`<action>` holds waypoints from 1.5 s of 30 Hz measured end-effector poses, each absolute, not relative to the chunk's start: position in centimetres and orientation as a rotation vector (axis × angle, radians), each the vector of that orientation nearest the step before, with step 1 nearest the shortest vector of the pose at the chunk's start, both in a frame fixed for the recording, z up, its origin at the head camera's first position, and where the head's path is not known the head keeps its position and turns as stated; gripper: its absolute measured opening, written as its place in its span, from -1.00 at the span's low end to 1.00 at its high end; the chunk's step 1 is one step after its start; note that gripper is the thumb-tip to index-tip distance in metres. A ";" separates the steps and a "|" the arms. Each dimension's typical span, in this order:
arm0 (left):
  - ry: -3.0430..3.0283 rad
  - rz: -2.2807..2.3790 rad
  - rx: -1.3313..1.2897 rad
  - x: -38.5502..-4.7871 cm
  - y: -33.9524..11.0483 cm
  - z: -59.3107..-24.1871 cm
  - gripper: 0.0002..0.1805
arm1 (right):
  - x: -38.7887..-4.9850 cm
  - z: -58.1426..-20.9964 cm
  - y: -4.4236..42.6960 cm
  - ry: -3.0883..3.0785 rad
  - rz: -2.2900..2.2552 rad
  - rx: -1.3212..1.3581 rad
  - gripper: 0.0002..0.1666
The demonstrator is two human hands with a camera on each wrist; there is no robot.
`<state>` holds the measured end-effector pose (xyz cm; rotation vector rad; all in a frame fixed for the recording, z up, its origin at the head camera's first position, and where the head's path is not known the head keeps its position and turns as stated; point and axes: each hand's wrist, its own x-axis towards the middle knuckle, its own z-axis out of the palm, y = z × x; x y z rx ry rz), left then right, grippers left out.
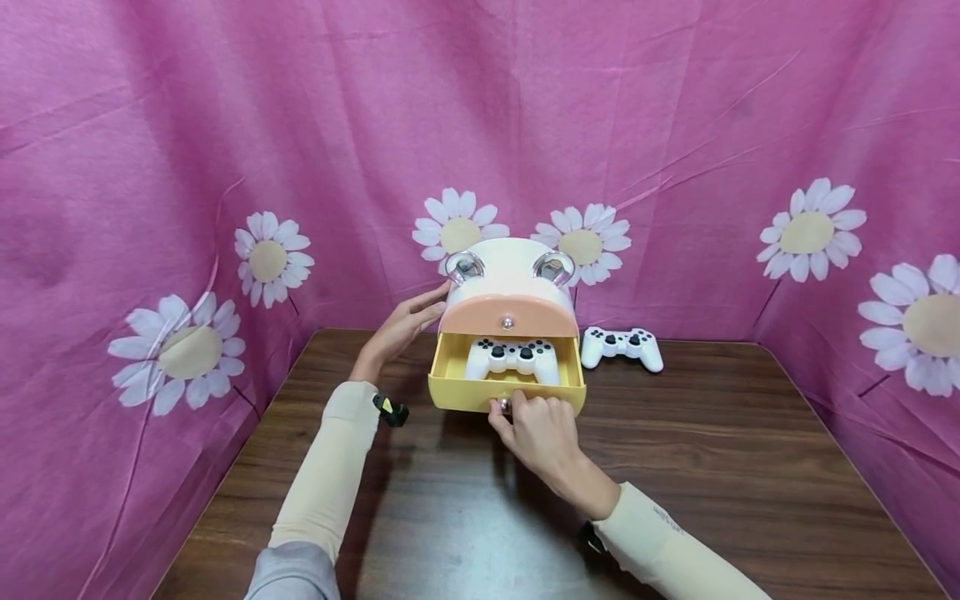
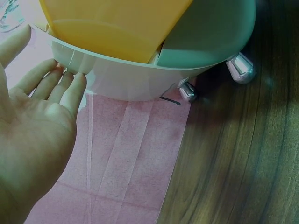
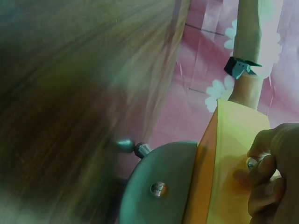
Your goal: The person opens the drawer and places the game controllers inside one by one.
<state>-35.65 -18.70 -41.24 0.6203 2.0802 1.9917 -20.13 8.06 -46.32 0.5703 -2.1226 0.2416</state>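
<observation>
A rounded white drawer box (image 1: 504,265) stands on the table with its yellow drawer (image 1: 459,393) pulled out. Inside that drawer lies a white game controller (image 1: 512,358). My right hand (image 1: 543,432) pinches the small silver knob (image 3: 252,163) on the yellow drawer's front. With fingers extended, my left hand (image 1: 403,327) touches the box's white side wall (image 2: 112,80). Above the yellow drawer sits a closed peach drawer (image 1: 480,315). Below it, a green drawer (image 3: 163,168) with its own knob shows in the right wrist view.
A second white game controller (image 1: 622,348) lies on the wooden table (image 1: 697,450) just right of the box. Short silver feet (image 2: 240,68) hold the box up. Behind everything hangs a pink curtain (image 1: 360,150) with white daisies.
</observation>
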 end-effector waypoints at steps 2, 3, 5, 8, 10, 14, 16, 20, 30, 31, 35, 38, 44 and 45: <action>2.086 1.989 0.613 -35.6 -18.7 -41.3 -0.40 | -20.5 -46.4 8.1 -2.137 0.237 0.561 -0.46; 2.089 1.985 0.612 -35.6 -18.6 -41.4 -0.40 | -20.7 -46.4 8.1 -2.141 0.236 0.557 -0.46; 2.089 1.979 0.615 -35.6 -18.6 -41.5 -0.39 | -21.2 -46.4 8.3 -2.153 0.239 0.551 -0.45; 2.095 1.973 0.616 -35.5 -18.5 -41.6 -0.39 | -22.1 -46.3 8.5 -2.179 0.251 0.537 -0.44; 2.096 1.975 0.618 -35.5 -18.5 -41.7 -0.39 | -22.7 -46.2 8.7 -2.203 0.265 0.528 -0.44; 2.093 1.980 0.614 -35.5 -18.6 -41.6 -0.40 | -23.6 -46.0 8.7 -2.246 0.283 0.519 -0.44; 2.093 1.977 0.617 -35.5 -18.6 -41.6 -0.40 | -23.9 -45.8 8.7 -2.267 0.288 0.521 -0.42; 2.095 1.973 0.621 -35.5 -18.7 -41.6 -0.39 | -24.4 -45.5 8.6 -2.310 0.290 0.516 -0.41; 2.095 1.984 0.613 -35.6 -18.8 -41.6 -0.39 | -25.9 -45.3 8.2 -2.383 0.309 0.478 -0.38; 2.093 1.985 0.615 -35.7 -18.7 -41.6 -0.39 | -26.1 -45.3 8.2 -2.384 0.310 0.474 -0.38; 2.084 1.992 0.618 -35.6 -18.7 -41.5 -0.39 | -26.8 -45.3 8.3 -2.391 0.317 0.462 -0.40; 2.077 1.996 0.608 -35.6 -18.7 -41.5 -0.39 | -27.3 -45.2 8.3 -2.410 0.329 0.451 -0.40; 2.076 1.992 0.607 -35.6 -18.8 -41.5 -0.38 | -27.8 -45.2 8.3 -2.430 0.335 0.437 -0.38; 2.075 1.994 0.605 -35.6 -18.8 -41.5 -0.38 | -27.9 -45.3 8.3 -2.430 0.335 0.438 -0.38</action>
